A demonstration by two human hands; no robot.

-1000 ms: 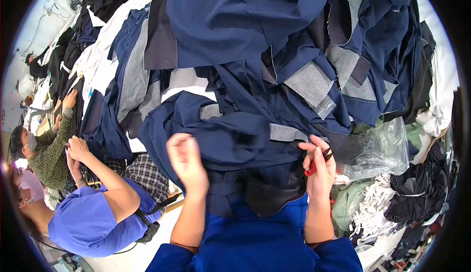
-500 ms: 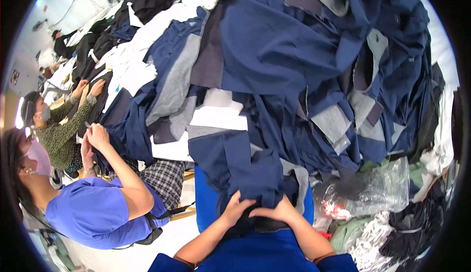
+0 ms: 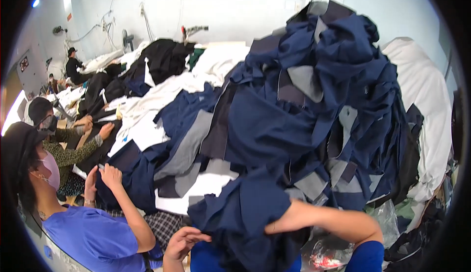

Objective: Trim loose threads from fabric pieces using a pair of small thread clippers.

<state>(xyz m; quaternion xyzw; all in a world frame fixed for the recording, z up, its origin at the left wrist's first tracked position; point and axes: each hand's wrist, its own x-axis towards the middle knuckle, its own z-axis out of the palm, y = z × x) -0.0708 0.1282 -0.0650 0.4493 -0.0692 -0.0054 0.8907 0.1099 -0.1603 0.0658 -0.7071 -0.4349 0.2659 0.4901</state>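
A: Where does the navy garment (image 3: 240, 208) lie?

B: Bunched up between the person's hands, to the right of the left fingers and under the right ones, with loose folds hanging down below the right fingertips.

A: And the left hand (image 3: 184, 245)?

B: Its fingers are curved and loosely parted, holding nothing that shows. The tips come right to the garment's left edge; whether they touch it cannot be told.

A: The right hand (image 3: 294, 216)?

B: It reaches in from the right and lies against the cloth — but some fingers are hidden, so it cannot be told whether they pinch a fold.

A: What is beyond the fingers?

B: A tall heap of navy clothing (image 3: 279, 124), with a grey panel (image 3: 311, 186) showing just past the right hand. White cloth (image 3: 211, 186) lies beyond the left fingers.

A: And to the sides?

B: A clear plastic bag (image 3: 387, 220) sits right of the right fingers. Well left of the left fingers is a co-worker in a purple shirt (image 3: 93, 232) — both hands raised near each other.
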